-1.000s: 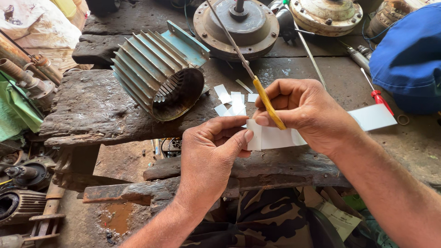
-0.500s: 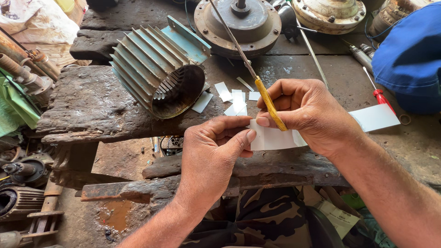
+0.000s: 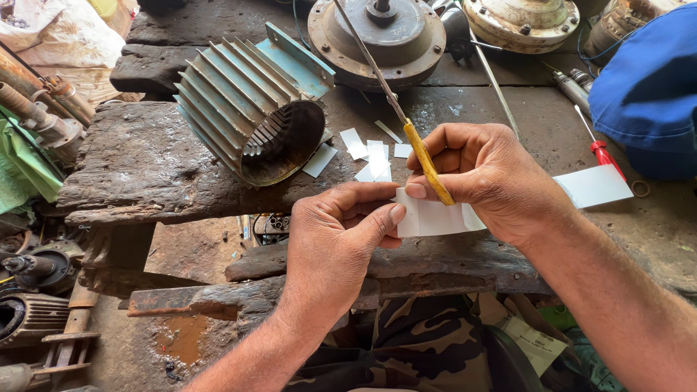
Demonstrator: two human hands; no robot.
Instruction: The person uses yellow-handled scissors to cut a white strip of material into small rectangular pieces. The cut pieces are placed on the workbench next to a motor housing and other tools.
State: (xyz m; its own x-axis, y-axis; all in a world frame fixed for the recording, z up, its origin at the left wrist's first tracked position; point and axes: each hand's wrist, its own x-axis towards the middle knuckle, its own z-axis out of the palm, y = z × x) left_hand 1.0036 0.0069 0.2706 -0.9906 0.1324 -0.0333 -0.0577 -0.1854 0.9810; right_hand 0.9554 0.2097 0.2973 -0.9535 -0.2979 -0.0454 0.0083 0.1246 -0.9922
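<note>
A white paper strip (image 3: 435, 218) is pinched between both hands above the wooden bench. My left hand (image 3: 341, 239) grips its left end with thumb and forefinger. My right hand (image 3: 486, 178) holds the strip's upper edge together with yellow-handled scissors (image 3: 425, 163), whose metal blades point up and away. Several small cut white paper pieces (image 3: 370, 152) lie on the bench just beyond my hands, beside a finned green motor housing (image 3: 250, 109) lying on its side.
A round motor end cover (image 3: 377, 36) and a second one (image 3: 519, 18) sit at the back. A larger white sheet (image 3: 592, 185) and a red-handled screwdriver (image 3: 599, 149) lie to the right, near a blue cloth (image 3: 646, 87). Rusty motor parts (image 3: 36, 290) crowd the floor at left.
Both hands with the paper strip and scissors have stayed nearly in place; the left thumb has shifted slightly along the strip's end.
</note>
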